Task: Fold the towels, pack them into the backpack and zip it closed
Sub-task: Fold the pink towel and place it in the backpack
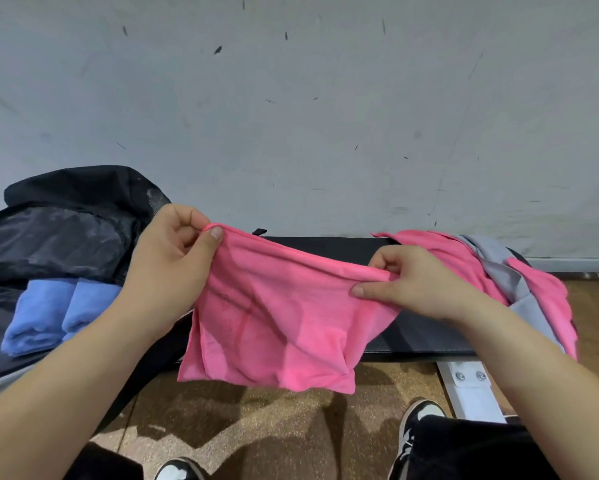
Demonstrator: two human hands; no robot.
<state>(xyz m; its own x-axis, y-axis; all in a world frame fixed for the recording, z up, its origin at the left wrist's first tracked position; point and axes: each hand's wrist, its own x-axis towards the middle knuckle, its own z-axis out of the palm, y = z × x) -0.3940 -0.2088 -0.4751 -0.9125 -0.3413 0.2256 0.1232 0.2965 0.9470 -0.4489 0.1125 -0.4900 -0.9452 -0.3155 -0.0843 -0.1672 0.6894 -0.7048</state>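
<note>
Pink towel [273, 323] held up, top edge pinched by left hand [173, 258] and right hand [408, 282]; backpack [66, 230] open at left.

Gym, likely: padded black bench [429, 336] (white bolted frame [466, 388]), speckled floor [273, 427], scuffed wall [291, 98].

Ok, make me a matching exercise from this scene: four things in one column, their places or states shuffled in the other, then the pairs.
Things:
1. pink cloth towel in the middle
2. folded blue towels
3. grey cloth towel
4. black fabric backpack

Places or states:
A. lies unzipped at the left
B. draped over another pink towel at the right end of the black padded bench
C. pinched along its top edge by the left hand and the right hand
D. packed side by side inside the backpack

Pairs: 1-C, 2-D, 3-B, 4-A.
</note>
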